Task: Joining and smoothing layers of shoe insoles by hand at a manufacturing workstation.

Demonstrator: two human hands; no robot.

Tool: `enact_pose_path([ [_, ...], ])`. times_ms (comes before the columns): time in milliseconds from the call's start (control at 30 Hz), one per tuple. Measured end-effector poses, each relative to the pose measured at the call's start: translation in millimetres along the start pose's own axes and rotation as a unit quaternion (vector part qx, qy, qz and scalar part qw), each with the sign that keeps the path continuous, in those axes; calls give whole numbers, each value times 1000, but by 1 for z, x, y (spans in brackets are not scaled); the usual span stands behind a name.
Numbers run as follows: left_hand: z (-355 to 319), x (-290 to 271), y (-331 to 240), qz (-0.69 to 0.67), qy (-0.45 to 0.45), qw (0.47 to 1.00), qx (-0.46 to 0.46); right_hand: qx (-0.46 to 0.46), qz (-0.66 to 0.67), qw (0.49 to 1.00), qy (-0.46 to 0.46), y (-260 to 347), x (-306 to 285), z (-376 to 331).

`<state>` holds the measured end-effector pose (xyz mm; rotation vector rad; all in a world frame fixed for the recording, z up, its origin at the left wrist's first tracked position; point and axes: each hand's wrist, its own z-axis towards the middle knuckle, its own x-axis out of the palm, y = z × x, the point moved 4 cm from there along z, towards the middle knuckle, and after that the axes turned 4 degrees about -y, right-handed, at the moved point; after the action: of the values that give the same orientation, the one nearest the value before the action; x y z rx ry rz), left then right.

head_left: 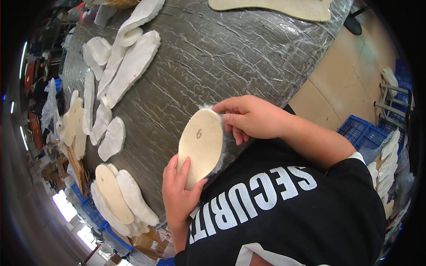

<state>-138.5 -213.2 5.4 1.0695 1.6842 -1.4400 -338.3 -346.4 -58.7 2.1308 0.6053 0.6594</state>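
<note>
A fleece-lined insole (200,144) is gripped by 2 hands, left hand (177,195) and right hand (250,117), at the table (213,57) edge, seemingly for inspection.

A large table (213,53) fills most of the view, its top wrapped in wrinkled, shiny grey plastic film that catches the light in pale streaks. To the right the floor (341,84) is laid with big tan tiles divided by thin dark joints. Blue plastic crates (361,133) stand on it near the right edge, beside a metal rack (392,104) of pale frames. More blue crates (91,213) and brown cardboard boxes (148,244) sit beyond the table's lower left end. Bright white light (66,206) glares at lower left, and narrow light strips (23,57) curve along the dim left rim.
</note>
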Motion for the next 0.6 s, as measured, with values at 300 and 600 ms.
enact_pose_path([
  [300,4,3,0,16,-26,999,37,-424,-366,824,-82,28,33,-10],
  [600,-12,-18,14,-97,-78,991,-39,-375,-562,734,66,29,69,8],
])
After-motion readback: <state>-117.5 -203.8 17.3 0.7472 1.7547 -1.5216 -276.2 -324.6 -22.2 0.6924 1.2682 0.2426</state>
